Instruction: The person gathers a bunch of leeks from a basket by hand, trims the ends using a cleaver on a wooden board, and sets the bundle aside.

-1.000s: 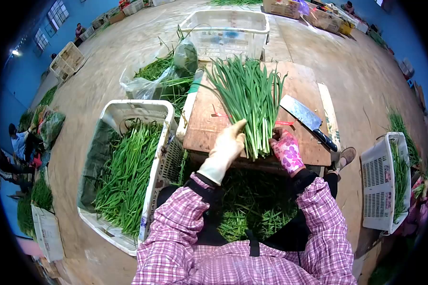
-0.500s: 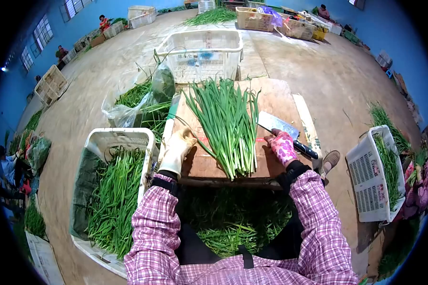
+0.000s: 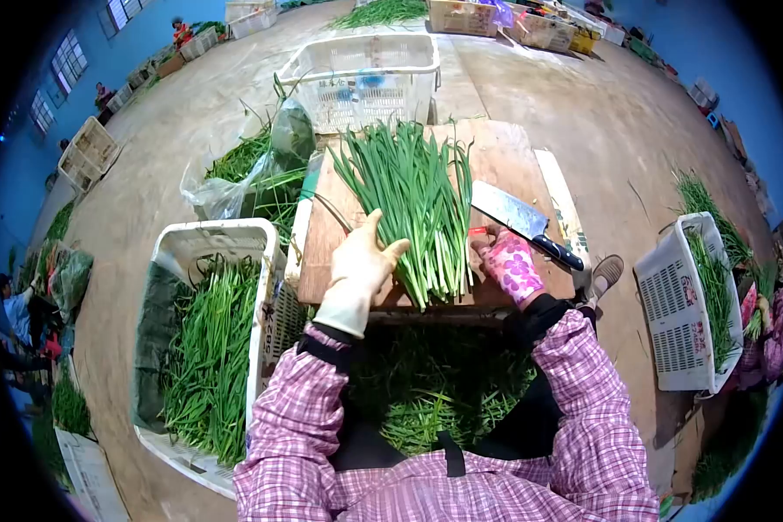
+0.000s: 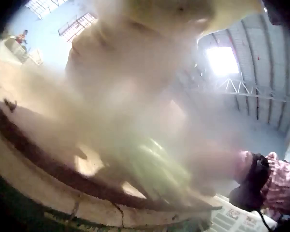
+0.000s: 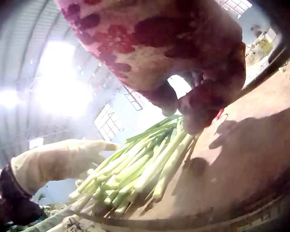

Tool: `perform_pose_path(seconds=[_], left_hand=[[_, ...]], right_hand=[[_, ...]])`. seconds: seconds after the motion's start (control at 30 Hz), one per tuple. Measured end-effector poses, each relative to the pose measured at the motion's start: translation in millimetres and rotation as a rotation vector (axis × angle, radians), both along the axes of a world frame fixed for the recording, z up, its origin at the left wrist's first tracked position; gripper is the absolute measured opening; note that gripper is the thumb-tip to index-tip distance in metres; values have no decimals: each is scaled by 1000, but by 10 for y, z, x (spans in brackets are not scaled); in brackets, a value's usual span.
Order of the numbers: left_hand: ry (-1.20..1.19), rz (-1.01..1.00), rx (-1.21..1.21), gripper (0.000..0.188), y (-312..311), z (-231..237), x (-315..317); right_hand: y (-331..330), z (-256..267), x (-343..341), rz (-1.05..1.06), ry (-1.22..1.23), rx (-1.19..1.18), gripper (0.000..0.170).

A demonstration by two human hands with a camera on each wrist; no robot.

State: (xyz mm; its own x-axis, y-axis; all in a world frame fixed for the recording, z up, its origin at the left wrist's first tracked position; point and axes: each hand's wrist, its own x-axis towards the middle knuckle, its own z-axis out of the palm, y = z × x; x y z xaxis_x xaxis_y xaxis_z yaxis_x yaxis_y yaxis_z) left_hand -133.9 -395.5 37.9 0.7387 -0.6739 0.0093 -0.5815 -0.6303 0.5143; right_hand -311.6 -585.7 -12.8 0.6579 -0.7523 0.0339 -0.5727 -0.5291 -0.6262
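Note:
A bundle of garlic chives (image 3: 418, 209) lies on the wooden board (image 3: 513, 143), leaves away from me and pale stem ends at the near edge. My left hand (image 3: 358, 265), in a cream glove, is at the bundle's left side with fingers extended and thumb toward the stems. My right hand (image 3: 510, 266), in a pink flowered glove, is at the right side, thumb and fingertips pinching a red tie strip (image 3: 478, 231). The strip's middle is hidden beneath the bundle. A cleaver (image 3: 515, 214) with a black handle lies right of the chives. The left wrist view is mostly blurred.
A white crate (image 3: 265, 348) full of greens stands at the left, with a plastic bag (image 3: 226, 191) of greens beyond it. Another white crate (image 3: 361, 113) stands behind the board. Right of me sits a crate (image 3: 670, 304) with greens. Cut greens (image 3: 435, 422) lie below the board.
My left hand moved from the bundle out to the board's left edge, then back to the stems. The right hand stays at the right side, where the red strip's end now shows raised.

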Motion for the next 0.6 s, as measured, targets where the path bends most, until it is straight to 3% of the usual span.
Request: perform_pose_path(seconds=[0.03, 0.07, 0.17, 0.2, 0.3, 0.37, 0.43, 0.6], left_hand=[[-59, -1, 35, 74, -34, -26, -40], [60, 34, 53, 82, -28, -31, -40], [117, 48, -9, 84, 32, -129, 22], [276, 43, -63, 89, 121, -13, 25], [120, 32, 37, 96, 30, -257, 27], [146, 46, 190, 113, -126, -66, -143], [9, 18, 227, 114, -240, -124, -222], [71, -60, 181, 94, -123, -192, 10]], right_hand=[[70, 4, -33, -11, -50, -64, 51], [143, 10, -66, -22, -99, -131, 55], [136, -158, -145, -128, -325, 207, 54], [274, 154, -157, -276, -233, 177, 51], [260, 173, -150, -184, -228, 402, 52], [292, 32, -27, -43, -95, 180, 51], [391, -118, 127, -19, 74, -84, 60], [491, -252, 205, -11, -58, 101, 55]])
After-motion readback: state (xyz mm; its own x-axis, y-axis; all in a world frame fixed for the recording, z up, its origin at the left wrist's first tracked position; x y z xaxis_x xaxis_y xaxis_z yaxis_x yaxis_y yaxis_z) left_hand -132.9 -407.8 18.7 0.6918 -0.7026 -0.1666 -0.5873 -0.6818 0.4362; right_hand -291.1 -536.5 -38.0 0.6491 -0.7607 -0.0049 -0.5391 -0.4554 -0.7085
